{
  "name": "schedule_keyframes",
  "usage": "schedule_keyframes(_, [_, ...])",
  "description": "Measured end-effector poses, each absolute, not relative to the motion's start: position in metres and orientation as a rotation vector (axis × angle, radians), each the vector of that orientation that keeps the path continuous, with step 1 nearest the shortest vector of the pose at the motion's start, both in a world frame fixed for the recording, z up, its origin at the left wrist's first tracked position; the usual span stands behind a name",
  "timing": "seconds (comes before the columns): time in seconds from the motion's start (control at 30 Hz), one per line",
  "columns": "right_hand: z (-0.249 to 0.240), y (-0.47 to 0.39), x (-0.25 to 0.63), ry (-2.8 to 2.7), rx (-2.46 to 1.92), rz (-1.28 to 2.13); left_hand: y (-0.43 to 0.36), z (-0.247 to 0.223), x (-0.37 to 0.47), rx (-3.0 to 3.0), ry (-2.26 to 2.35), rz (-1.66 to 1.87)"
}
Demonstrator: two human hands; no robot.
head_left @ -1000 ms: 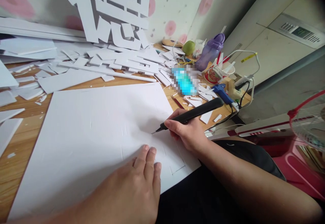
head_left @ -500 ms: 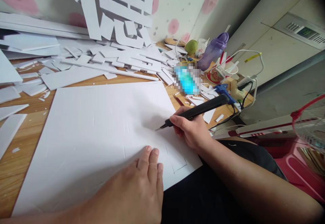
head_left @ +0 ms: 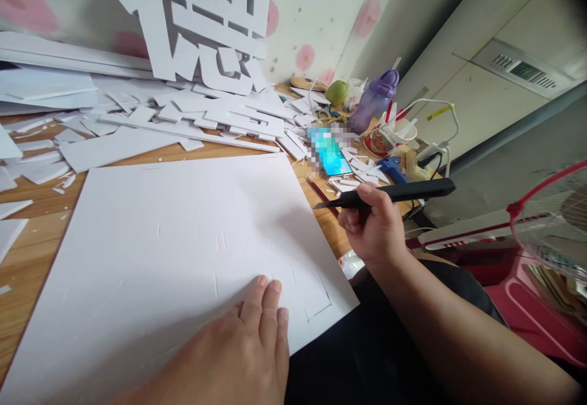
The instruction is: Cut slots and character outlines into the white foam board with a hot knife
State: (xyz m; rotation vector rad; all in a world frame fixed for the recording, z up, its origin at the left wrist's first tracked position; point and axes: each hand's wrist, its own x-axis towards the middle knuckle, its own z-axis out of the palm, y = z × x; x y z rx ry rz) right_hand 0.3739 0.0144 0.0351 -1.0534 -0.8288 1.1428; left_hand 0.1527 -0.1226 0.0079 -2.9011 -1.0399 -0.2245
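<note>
A large white foam board (head_left: pixel 183 215) lies on the wooden table, marked with short cuts and a pencilled corner near its right end. My left hand (head_left: pixel 252 331) rests flat on the board's near part, fingers stretched out and holding nothing. Past the board's right edge, my right hand (head_left: pixel 378 224) is closed around a black craft knife (head_left: pixel 413 191). The knife's thin blade points left, close to the board's edge and apparently raised above it. Beyond the blade, a dark red pencil (head_left: pixel 321 189) lies on the table.
White offcuts (head_left: pixel 183 111) pile up along the back. A cut-out white character (head_left: pixel 156 32) leans on the wall. At the back right are a lit phone (head_left: pixel 334 154), a purple bottle (head_left: pixel 376 96), a paper cup (head_left: pixel 383 142), a green fruit (head_left: pixel 337 93) and cables. A red-rimmed fan (head_left: pixel 511 209) stands right.
My right hand has lifted the craft knife off the board and moved it right, past the edge. The left hand stays on the board. The view has shifted slightly.
</note>
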Motion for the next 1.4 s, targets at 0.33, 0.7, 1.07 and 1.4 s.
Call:
schedule_keyframes(0.33, [0.033, 0.008, 0.368, -0.895, -1.077, 1.219, -0.12, 0.011, 0.155, -2.815, -1.061, -0.274])
schedule_keyframes(0.7, [0.008, -0.003, 0.358, -1.324, -1.178, 1.355, -0.122, 0.013, 0.152, -2.863, -1.059, -0.19])
schedule_keyframes(1.07, [0.009, -0.003, 0.357, -1.354, -1.217, 1.362, -0.118, 0.019, 0.157, -2.852, -1.037, -0.202])
schedule_keyframes(1.4, [0.019, -0.004, 0.352, -1.403, -1.233, 1.337, -0.119, 0.016, 0.153, -2.921, -1.029, -0.137])
